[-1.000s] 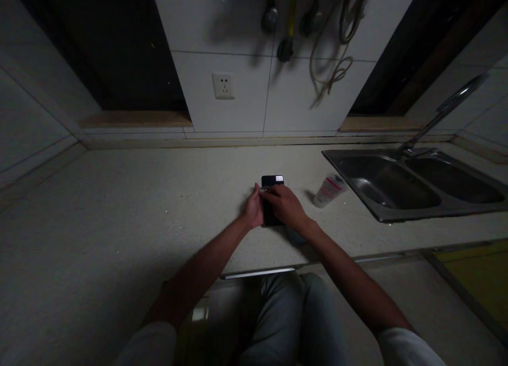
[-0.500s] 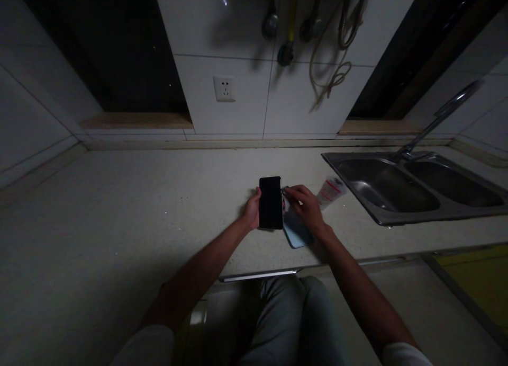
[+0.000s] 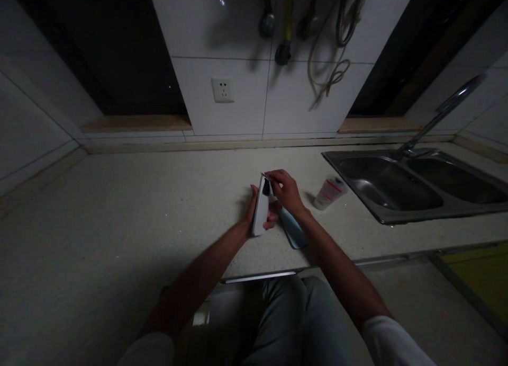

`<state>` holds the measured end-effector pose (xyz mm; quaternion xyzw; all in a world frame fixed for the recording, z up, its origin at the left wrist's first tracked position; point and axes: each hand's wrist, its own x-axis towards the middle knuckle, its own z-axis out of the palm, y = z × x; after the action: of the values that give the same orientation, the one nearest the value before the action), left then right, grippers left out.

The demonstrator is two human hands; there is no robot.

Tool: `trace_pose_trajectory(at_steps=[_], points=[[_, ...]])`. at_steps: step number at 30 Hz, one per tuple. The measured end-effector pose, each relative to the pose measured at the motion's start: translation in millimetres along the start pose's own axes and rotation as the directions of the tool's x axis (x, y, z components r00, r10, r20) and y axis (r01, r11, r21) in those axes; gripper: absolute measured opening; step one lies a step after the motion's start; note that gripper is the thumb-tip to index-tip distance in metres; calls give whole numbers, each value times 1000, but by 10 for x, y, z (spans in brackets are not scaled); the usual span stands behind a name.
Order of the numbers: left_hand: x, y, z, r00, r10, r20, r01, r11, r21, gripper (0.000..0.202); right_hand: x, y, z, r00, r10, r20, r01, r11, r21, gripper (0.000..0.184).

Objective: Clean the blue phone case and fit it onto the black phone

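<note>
My left hand (image 3: pixel 251 213) is wrapped round a phone (image 3: pixel 261 210), held tilted above the counter so that its pale back and dark camera block show. At the phone's upper edge my right hand (image 3: pixel 286 188) is closed in a pinch. Whether those fingertips grip the phone's corner or something small is too dark to make out. Under my right wrist a light blue, flat rounded thing (image 3: pixel 292 230), like a phone case or second phone, lies on the counter. A white tube with red print (image 3: pixel 330 192) stands to the right of my right hand.
A steel double sink (image 3: pixel 387 190) with a tap (image 3: pixel 440 114) is set into the pale counter (image 3: pixel 138 207) on the right. On the back wall are a socket (image 3: pixel 222 90), pipes and a looped cord (image 3: pixel 331 80). My legs are below the counter's front edge.
The phone has turned from its black screen side to its edge and pale back. My right hand has moved left and up, to the phone's top edge.
</note>
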<state>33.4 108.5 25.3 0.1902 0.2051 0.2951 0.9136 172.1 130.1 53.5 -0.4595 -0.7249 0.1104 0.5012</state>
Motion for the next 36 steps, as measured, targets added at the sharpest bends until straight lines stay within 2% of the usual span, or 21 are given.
trace_pose_trajectory(at_steps=[4, 8, 11, 13, 15, 18, 20, 25, 29, 32, 36], points=[[-41, 61, -45, 992, -45, 115, 54, 995, -78, 99, -99, -8, 82, 997, 75, 22, -76, 997, 11, 33], [-54, 106, -48, 993, -17, 117, 28, 995, -95, 90, -224, -58, 61, 990, 125, 64, -123, 992, -43, 36], [-26, 112, 0, 996, 81, 34, -77, 990, -116, 69, -299, -121, 40, 993, 61, 102, -51, 994, -100, 40], [21, 101, 11, 976, 209, -60, -215, 966, -144, 55, -349, -187, 60, 986, -16, 166, 35, 993, -113, 43], [72, 78, -20, 946, 300, -121, -317, 934, -166, 51, -394, -265, 104, 963, -97, 253, 130, 985, -117, 50], [120, 33, -105, 968, 245, -57, -251, 948, -195, 63, -423, -359, 170, 919, -186, 349, 246, 960, -136, 55], [130, 10, -129, 967, 252, -48, -256, 938, -233, 63, -401, -375, 178, 904, -218, 368, 290, 945, -154, 54], [152, 28, -16, 940, 317, -130, -342, 889, -306, 40, -301, -256, 87, 929, -178, 323, 262, 936, -237, 53], [168, 70, 4, 927, 294, -231, -349, 902, -255, 28, -344, -115, 48, 949, -115, 294, 202, 937, -284, 58], [154, 67, -47, 949, 256, -186, -293, 932, -213, 32, -447, -46, 40, 964, -77, 255, 154, 943, -294, 57], [129, 21, -68, 984, 133, -116, -152, 973, -175, 50, -582, -24, -12, 981, -45, 187, 97, 955, -280, 51]])
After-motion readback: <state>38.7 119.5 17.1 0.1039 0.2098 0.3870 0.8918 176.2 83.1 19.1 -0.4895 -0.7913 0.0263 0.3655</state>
